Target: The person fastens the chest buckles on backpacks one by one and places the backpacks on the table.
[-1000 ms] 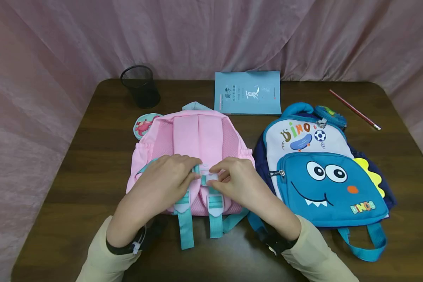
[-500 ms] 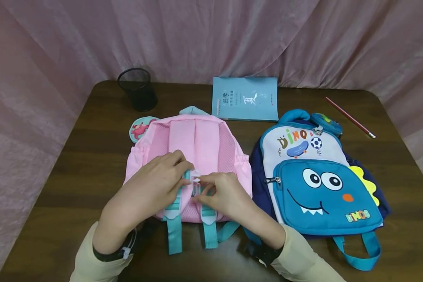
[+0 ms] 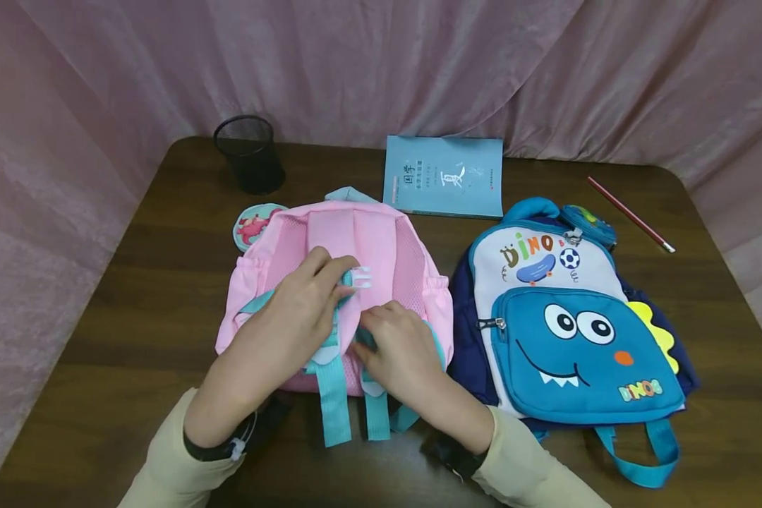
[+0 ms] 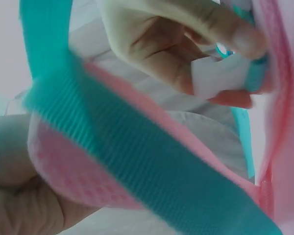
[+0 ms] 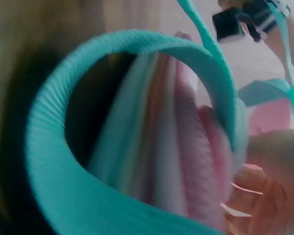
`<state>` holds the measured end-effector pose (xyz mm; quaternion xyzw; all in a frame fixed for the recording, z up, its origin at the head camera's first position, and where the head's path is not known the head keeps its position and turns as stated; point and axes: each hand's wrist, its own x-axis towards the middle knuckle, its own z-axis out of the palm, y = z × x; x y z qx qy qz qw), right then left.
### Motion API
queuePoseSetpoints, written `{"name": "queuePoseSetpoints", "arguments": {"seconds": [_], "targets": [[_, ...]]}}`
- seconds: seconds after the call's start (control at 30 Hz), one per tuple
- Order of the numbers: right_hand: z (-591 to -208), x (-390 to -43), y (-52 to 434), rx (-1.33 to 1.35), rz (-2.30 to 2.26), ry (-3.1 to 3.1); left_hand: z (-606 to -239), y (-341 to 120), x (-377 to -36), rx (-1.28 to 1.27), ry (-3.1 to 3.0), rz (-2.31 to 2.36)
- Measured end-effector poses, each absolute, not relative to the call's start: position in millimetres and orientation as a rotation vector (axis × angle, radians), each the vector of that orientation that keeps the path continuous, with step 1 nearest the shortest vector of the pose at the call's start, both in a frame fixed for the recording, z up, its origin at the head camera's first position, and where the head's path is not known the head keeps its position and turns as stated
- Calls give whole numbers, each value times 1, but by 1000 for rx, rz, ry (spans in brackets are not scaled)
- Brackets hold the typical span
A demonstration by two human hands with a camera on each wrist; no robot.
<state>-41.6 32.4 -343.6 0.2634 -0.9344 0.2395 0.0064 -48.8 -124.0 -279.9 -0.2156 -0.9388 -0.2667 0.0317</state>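
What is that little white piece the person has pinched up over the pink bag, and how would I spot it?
On the brown table lie two child backpacks; take the pink backpack on the left, lying straps up. Just above its middle, the left hand pinches a white plastic buckle half on a teal strap. It is the only white, pronged piece; the webbing around it is teal.

The pink backpack (image 3: 368,247) lies on the table (image 3: 133,296). Right of the backpack lies the dinosaur backpack (image 3: 578,317). Behind the backpack lies the booklet (image 3: 443,175); behind and left of it stands the mesh cup (image 3: 249,154). Far right of the backpack lies the pencil (image 3: 631,214).
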Motion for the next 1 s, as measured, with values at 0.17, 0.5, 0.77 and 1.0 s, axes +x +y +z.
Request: {"name": "queuePoseSetpoints", "arguments": {"seconds": [0.17, 0.5, 0.77, 1.0], "targets": [[-323, -42, 45, 787, 892, -2992, -279, -125, -50, -633, -2871, -846], [-303, -50, 69, 858, 772, -2858, -278, -132, -45, -695, -3013, -826], [-305, -52, 69, 844, 665, -2930, -277, -133, -43, -829, -3050, -664], [-301, -56, 70, 843, 831, -2874, -275, -133, -51, -944, -3042, -631]]}}
